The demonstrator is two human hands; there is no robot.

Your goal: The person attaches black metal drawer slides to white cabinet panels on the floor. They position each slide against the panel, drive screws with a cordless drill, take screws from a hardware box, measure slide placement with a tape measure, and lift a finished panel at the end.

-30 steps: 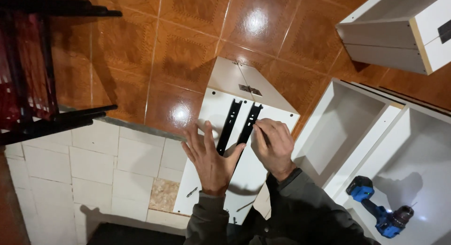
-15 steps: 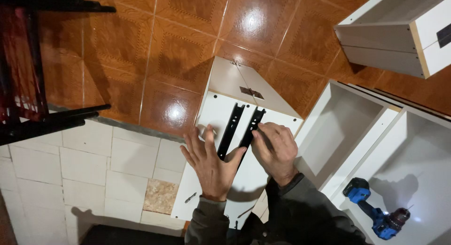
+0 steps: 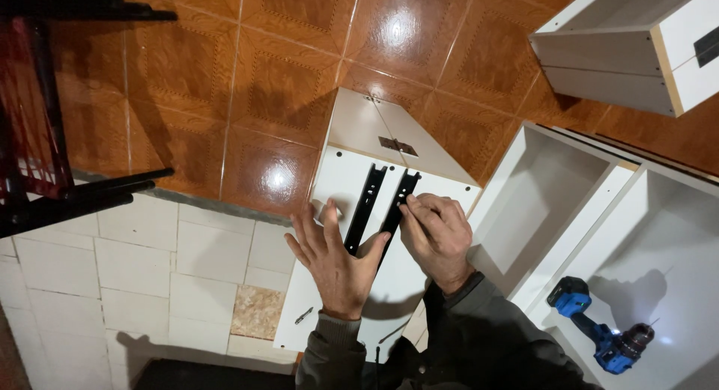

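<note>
Hands on drawer slides, frame centre.
Left hand (image 3: 337, 259) flat, fingers apart on white panel (image 3: 341, 180); right hand (image 3: 438, 233) fingers pinched together on black slide (image 3: 401, 199).

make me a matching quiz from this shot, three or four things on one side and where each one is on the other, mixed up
Things:
1. left hand
2. right hand
3. blue drill
4. black rails

Places:
a. inside the open white cabinet
b. lying on the white panel
c. flat on the panel, thumb at the left rail
d. fingertips on the right rail

Pairs: 1-c, 2-d, 3-a, 4-b
</note>
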